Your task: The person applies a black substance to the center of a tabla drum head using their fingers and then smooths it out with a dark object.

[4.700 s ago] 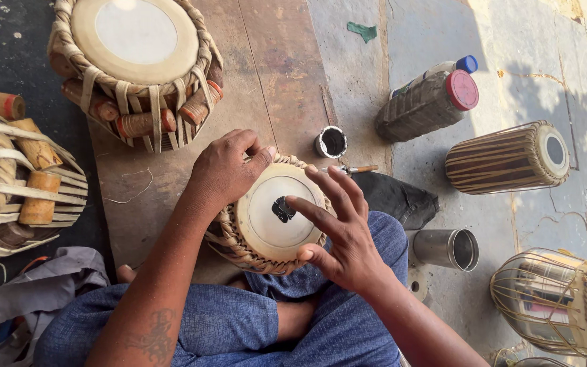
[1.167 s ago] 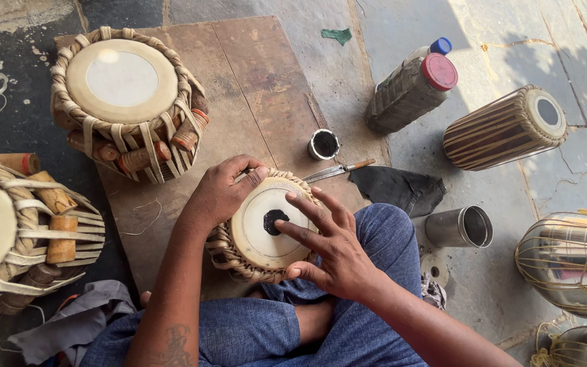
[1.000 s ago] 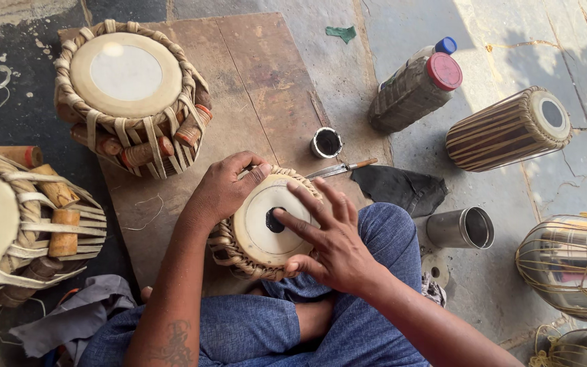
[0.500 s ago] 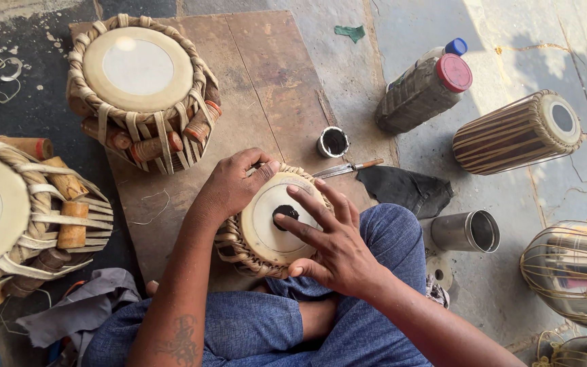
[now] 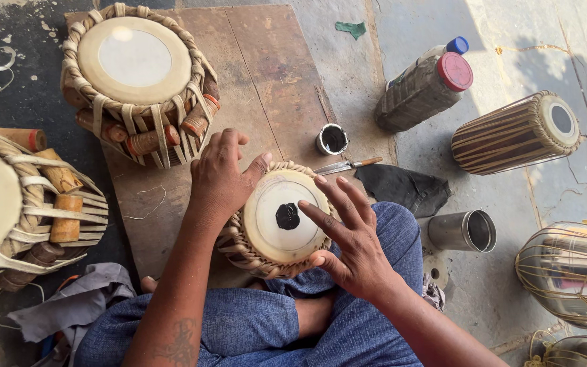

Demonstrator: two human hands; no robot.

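A small drum [image 5: 276, 221] with a pale skin head and a braided rim rests against my crossed legs. A black spot [image 5: 287, 216] sits at the middle of the skin. My left hand [image 5: 220, 175] grips the drum's far-left rim, thumb lying along the edge. My right hand [image 5: 349, 234] is spread over the right side of the head, fingers apart, the index fingertip close to the black spot and the thumb on the near rim.
A small pot of black paste [image 5: 332, 138] and a knife [image 5: 345, 165] lie just beyond the drum, beside a dark cloth [image 5: 402, 186]. A plastic bottle [image 5: 425, 91], a metal cup [image 5: 465, 231], and several other drums [image 5: 138, 75] [image 5: 514, 132] [image 5: 15, 211] surround me on the wooden board [image 5: 276, 75].
My right hand's fingers have drawn back slightly from the black spot toward the drum's right side. My left hand keeps its grip on the rim. The view shifted a little.
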